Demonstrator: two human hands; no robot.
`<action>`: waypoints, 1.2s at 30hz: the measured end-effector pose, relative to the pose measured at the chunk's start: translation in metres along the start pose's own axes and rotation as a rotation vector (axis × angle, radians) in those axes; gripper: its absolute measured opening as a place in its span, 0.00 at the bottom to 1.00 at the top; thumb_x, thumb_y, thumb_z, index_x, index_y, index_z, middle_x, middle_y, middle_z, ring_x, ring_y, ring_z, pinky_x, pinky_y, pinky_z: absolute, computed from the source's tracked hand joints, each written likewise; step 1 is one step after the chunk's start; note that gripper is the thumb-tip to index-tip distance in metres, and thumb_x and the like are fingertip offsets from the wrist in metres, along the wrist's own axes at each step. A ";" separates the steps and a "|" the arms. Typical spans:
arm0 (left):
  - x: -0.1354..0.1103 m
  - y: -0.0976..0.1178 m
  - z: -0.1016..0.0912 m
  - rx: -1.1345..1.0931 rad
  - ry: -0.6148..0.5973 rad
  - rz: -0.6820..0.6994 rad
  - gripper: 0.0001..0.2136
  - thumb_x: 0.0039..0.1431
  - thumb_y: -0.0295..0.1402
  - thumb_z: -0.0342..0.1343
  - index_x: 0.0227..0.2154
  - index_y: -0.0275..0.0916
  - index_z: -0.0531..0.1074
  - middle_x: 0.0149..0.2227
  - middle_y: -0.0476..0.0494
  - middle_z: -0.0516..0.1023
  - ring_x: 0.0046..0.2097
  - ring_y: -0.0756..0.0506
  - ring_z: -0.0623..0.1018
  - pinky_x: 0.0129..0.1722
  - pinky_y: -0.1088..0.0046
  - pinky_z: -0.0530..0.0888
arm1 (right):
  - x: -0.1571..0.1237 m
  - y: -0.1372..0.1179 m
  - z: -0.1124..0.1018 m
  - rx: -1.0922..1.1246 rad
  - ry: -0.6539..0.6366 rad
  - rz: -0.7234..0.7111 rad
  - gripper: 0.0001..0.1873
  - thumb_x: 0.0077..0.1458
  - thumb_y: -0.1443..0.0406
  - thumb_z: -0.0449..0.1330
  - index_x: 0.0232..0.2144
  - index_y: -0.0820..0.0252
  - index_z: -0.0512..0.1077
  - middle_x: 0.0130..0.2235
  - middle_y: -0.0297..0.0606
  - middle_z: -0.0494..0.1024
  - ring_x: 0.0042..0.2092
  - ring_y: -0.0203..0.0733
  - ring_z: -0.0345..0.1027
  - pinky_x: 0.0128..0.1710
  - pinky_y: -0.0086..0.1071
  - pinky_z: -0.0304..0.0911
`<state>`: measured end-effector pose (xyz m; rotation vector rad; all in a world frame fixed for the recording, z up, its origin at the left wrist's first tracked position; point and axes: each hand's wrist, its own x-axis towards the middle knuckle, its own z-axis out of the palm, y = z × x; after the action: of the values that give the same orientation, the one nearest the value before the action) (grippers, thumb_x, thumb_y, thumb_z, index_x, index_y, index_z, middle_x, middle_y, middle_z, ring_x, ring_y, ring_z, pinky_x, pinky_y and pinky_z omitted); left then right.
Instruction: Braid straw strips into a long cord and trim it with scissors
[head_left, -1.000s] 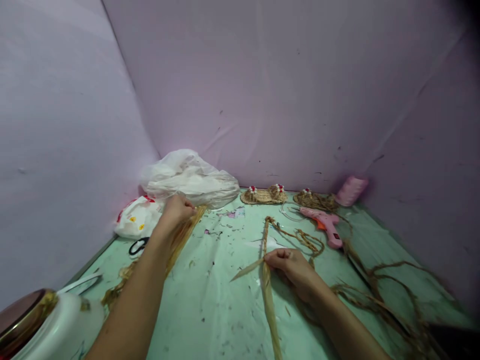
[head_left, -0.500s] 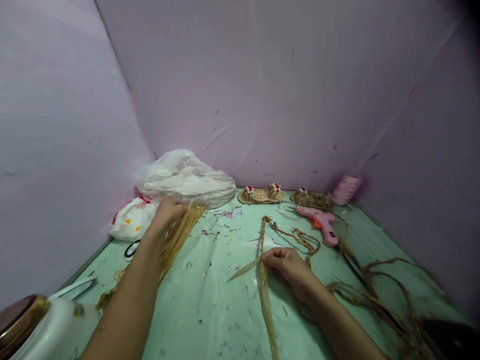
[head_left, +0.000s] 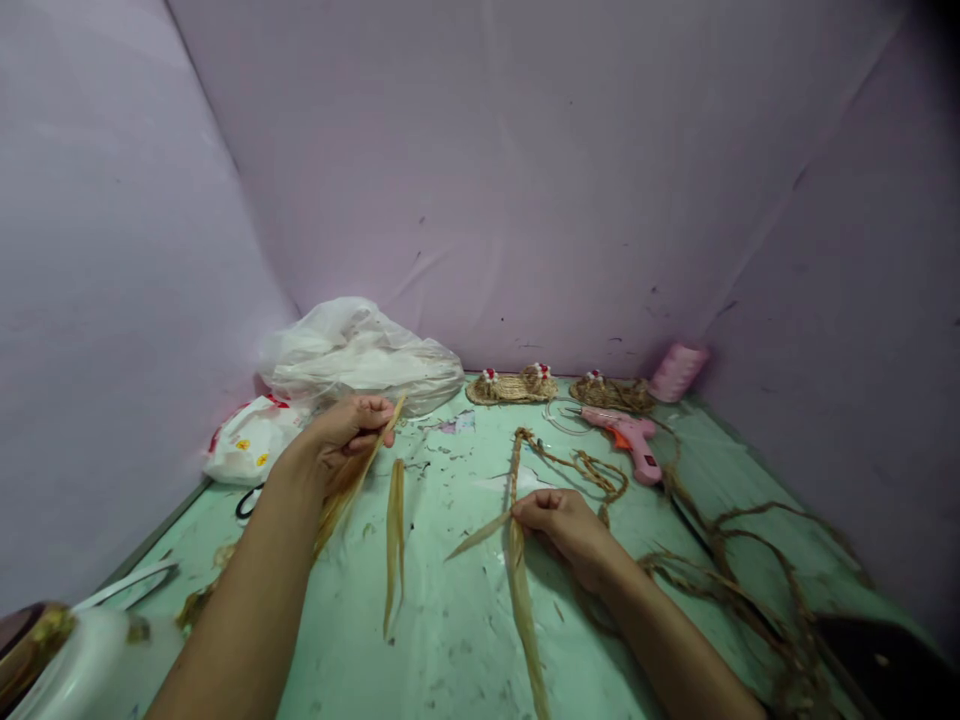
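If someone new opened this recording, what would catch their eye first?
Probably the pink glue gun, vivid against the green table on the right, and the big white plastic bag at the back left. Next come the two hands: the left hand pinching a straw-coloured strip in front of that bag, and the right hand pinching a braid right of centre.

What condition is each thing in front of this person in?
Left hand: pinching a thin tan straw strip
Right hand: pinching a slender brown straw braid
Braid: plaited beyond the right hand, unplaited nearer
Short tan straw bundle: lying loose
Pink plastic glue gun: lying on its side
Translucent white plastic bag: crumpled
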<state>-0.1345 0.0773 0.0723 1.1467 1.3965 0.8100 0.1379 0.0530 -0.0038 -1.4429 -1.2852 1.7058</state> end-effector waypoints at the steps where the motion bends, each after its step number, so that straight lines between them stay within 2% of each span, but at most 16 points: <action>1: 0.001 -0.001 0.000 0.050 0.022 -0.026 0.06 0.43 0.31 0.53 0.21 0.36 0.60 0.17 0.49 0.69 0.12 0.60 0.49 0.12 0.82 0.42 | -0.001 -0.001 0.000 0.002 0.002 0.003 0.06 0.35 0.66 0.57 0.15 0.65 0.66 0.11 0.25 0.57 0.14 0.23 0.40 0.15 0.26 0.32; 4: 0.005 -0.002 0.000 0.227 0.127 -0.086 0.05 0.40 0.30 0.53 0.19 0.36 0.62 0.14 0.52 0.65 0.13 0.59 0.52 0.13 0.82 0.46 | -0.002 -0.004 0.001 0.010 0.003 0.011 0.05 0.34 0.67 0.57 0.15 0.65 0.66 0.12 0.26 0.59 0.13 0.23 0.41 0.15 0.27 0.32; 6: 0.004 0.001 0.003 0.304 0.162 -0.071 0.05 0.37 0.29 0.53 0.17 0.35 0.62 0.13 0.55 0.61 0.14 0.58 0.54 0.14 0.82 0.49 | -0.002 -0.004 0.001 0.008 0.004 0.009 0.05 0.34 0.67 0.57 0.15 0.65 0.67 0.12 0.26 0.59 0.13 0.23 0.41 0.15 0.27 0.32; 9: 0.000 0.010 0.025 0.320 0.142 -0.040 0.05 0.36 0.30 0.53 0.17 0.36 0.63 0.11 0.56 0.57 0.15 0.57 0.56 0.14 0.82 0.50 | 0.000 -0.001 -0.001 0.017 -0.012 0.006 0.05 0.34 0.67 0.57 0.15 0.65 0.67 0.11 0.25 0.58 0.13 0.23 0.41 0.15 0.27 0.32; 10: -0.002 0.011 0.037 0.312 0.073 -0.051 0.05 0.36 0.31 0.52 0.17 0.36 0.63 0.11 0.56 0.58 0.15 0.56 0.57 0.14 0.81 0.51 | 0.001 0.000 -0.001 0.026 -0.017 0.001 0.05 0.34 0.67 0.57 0.16 0.65 0.67 0.11 0.25 0.57 0.13 0.24 0.41 0.15 0.26 0.32; 12: -0.005 0.011 0.066 0.298 -0.142 -0.047 0.04 0.36 0.31 0.51 0.17 0.36 0.64 0.11 0.55 0.60 0.15 0.55 0.60 0.14 0.81 0.55 | 0.002 0.002 -0.002 0.045 -0.023 -0.015 0.04 0.34 0.67 0.57 0.17 0.65 0.67 0.11 0.25 0.58 0.13 0.24 0.41 0.15 0.26 0.32; 14: -0.006 0.004 0.094 0.373 -0.353 -0.108 0.03 0.35 0.29 0.49 0.18 0.36 0.65 0.10 0.55 0.61 0.14 0.54 0.61 0.15 0.80 0.59 | 0.003 0.003 -0.002 0.056 -0.020 -0.026 0.04 0.34 0.67 0.57 0.16 0.65 0.67 0.12 0.25 0.59 0.13 0.24 0.41 0.15 0.26 0.32; 16: -0.004 -0.005 0.114 0.455 -0.441 -0.174 0.03 0.34 0.27 0.48 0.18 0.37 0.64 0.10 0.54 0.62 0.14 0.54 0.62 0.16 0.79 0.61 | 0.002 0.001 -0.002 0.067 -0.020 -0.034 0.03 0.34 0.68 0.57 0.16 0.65 0.67 0.12 0.26 0.59 0.13 0.23 0.41 0.15 0.26 0.32; 18: 0.000 -0.012 0.124 0.524 -0.433 -0.195 0.04 0.33 0.27 0.46 0.18 0.37 0.63 0.10 0.54 0.62 0.14 0.53 0.63 0.16 0.79 0.62 | 0.002 -0.001 -0.002 0.076 -0.019 -0.033 0.03 0.34 0.69 0.56 0.15 0.65 0.67 0.12 0.26 0.61 0.14 0.23 0.42 0.15 0.26 0.33; 21: 0.004 -0.016 0.122 0.604 -0.377 -0.149 0.05 0.32 0.26 0.45 0.17 0.37 0.63 0.10 0.54 0.62 0.14 0.53 0.63 0.16 0.79 0.61 | 0.000 -0.004 -0.001 0.087 -0.020 -0.027 0.03 0.34 0.69 0.56 0.14 0.65 0.67 0.12 0.26 0.61 0.14 0.24 0.42 0.15 0.26 0.34; 24: 0.006 -0.016 0.115 0.626 -0.390 -0.095 0.04 0.32 0.27 0.45 0.16 0.37 0.63 0.11 0.54 0.61 0.15 0.53 0.62 0.16 0.79 0.58 | -0.001 -0.005 -0.001 0.085 -0.020 -0.020 0.04 0.35 0.69 0.56 0.14 0.65 0.67 0.11 0.26 0.60 0.13 0.24 0.41 0.16 0.26 0.34; 27: 0.006 -0.015 0.111 0.603 -0.440 -0.050 0.03 0.33 0.29 0.47 0.16 0.37 0.65 0.12 0.54 0.61 0.16 0.53 0.61 0.17 0.79 0.57 | -0.002 -0.006 -0.001 0.079 -0.018 -0.013 0.04 0.35 0.70 0.56 0.14 0.65 0.67 0.11 0.26 0.60 0.13 0.24 0.41 0.15 0.26 0.33; 32: 0.003 -0.011 0.110 0.543 -0.598 0.012 0.04 0.34 0.29 0.49 0.17 0.36 0.67 0.14 0.55 0.59 0.19 0.54 0.58 0.20 0.79 0.56 | -0.002 -0.006 -0.002 0.071 -0.015 -0.023 0.03 0.35 0.70 0.56 0.14 0.65 0.66 0.11 0.26 0.61 0.13 0.24 0.41 0.15 0.26 0.33; 36: 0.006 -0.012 0.113 0.708 -0.422 -0.007 0.05 0.33 0.29 0.49 0.16 0.35 0.67 0.15 0.54 0.60 0.20 0.54 0.58 0.20 0.78 0.54 | -0.001 -0.005 -0.003 0.096 -0.040 -0.035 0.04 0.36 0.70 0.56 0.14 0.65 0.66 0.10 0.25 0.59 0.13 0.23 0.41 0.15 0.26 0.33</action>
<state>-0.0262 0.0653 0.0403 1.7252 1.3481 0.0233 0.1401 0.0552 0.0017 -1.3301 -1.2245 1.7577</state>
